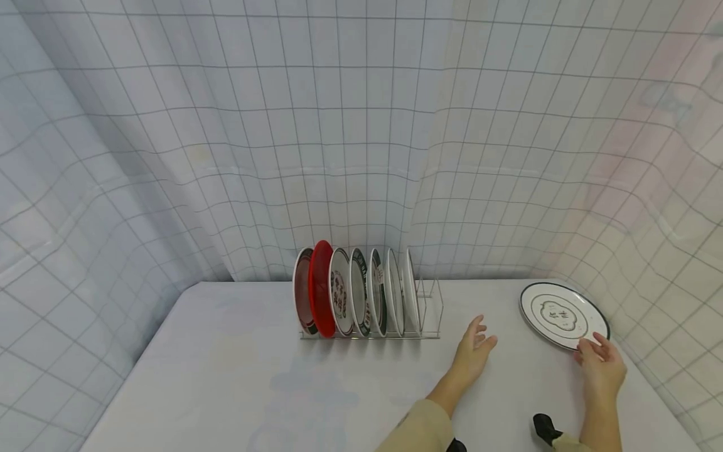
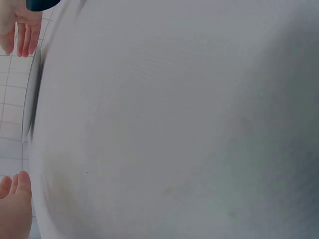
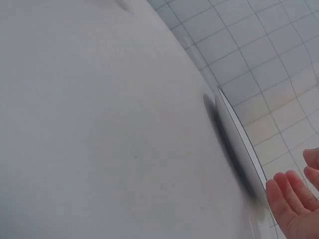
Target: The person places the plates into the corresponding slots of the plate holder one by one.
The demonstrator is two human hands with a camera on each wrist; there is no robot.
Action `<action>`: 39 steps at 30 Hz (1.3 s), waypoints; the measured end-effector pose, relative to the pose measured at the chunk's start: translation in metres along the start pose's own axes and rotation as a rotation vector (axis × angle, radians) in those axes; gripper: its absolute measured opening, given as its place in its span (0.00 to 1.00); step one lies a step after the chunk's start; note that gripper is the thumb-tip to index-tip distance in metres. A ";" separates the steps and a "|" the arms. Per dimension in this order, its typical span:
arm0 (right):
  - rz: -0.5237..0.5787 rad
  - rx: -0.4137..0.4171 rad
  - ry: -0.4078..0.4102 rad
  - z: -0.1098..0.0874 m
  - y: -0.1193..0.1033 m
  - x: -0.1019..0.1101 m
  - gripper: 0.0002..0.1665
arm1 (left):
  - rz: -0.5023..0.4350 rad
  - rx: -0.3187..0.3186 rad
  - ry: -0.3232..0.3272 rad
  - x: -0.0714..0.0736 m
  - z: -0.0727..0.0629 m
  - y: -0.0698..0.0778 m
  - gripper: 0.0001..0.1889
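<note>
A white plate [image 1: 562, 315] with a dark rim line and a dark design in its middle lies flat at the right of the table. My right hand [image 1: 603, 369] is at its near right edge, fingertips right at the rim, with the thumb apart from the fingers. The right wrist view shows the plate [image 3: 241, 137] edge-on, beside the loosely bent fingers [image 3: 294, 191]. Left of the plate, my left hand [image 1: 471, 355] reaches over the table with relaxed, spread fingers and holds nothing.
A wire dish rack [image 1: 432, 314] stands at the back middle, holding several upright plates, among them a red plate [image 1: 322, 289]. Its right-end slots hold no plate. White gridded curtains [image 1: 361, 138] surround the white table [image 1: 237, 376] at the back and sides.
</note>
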State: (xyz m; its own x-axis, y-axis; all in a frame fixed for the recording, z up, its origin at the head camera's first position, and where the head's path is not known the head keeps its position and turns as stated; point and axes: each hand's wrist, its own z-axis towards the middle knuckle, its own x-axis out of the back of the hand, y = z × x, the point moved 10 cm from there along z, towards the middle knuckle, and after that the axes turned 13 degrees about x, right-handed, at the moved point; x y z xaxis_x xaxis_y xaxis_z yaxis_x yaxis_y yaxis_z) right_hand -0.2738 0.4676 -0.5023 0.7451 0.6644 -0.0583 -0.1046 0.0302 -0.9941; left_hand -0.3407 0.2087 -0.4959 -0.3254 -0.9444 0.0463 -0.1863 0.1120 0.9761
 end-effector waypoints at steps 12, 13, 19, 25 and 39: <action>-0.402 -0.028 0.051 0.023 0.001 0.016 0.35 | -0.188 0.105 0.005 -0.003 0.016 -0.010 0.25; -0.418 -0.024 0.060 0.024 0.001 0.018 0.34 | -0.214 0.117 0.007 -0.004 0.016 -0.011 0.25; -0.481 -0.014 0.046 0.031 0.002 0.018 0.34 | -0.378 0.206 -0.008 -0.012 0.018 -0.022 0.25; -0.278 -0.149 -0.025 0.035 0.022 0.014 0.45 | -0.546 0.265 -0.063 -0.022 0.015 -0.030 0.26; -0.159 -0.237 -0.323 0.031 0.040 0.002 0.49 | -0.706 0.329 -0.056 -0.030 0.013 -0.044 0.27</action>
State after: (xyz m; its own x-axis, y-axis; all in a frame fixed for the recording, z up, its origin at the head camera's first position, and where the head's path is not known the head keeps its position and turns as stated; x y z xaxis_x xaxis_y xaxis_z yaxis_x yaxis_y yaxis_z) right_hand -0.2970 0.4937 -0.5390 0.4916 0.8659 0.0922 0.1772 0.0042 -0.9842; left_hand -0.3353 0.2359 -0.5427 -0.0719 -0.8100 -0.5820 -0.6289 -0.4160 0.6568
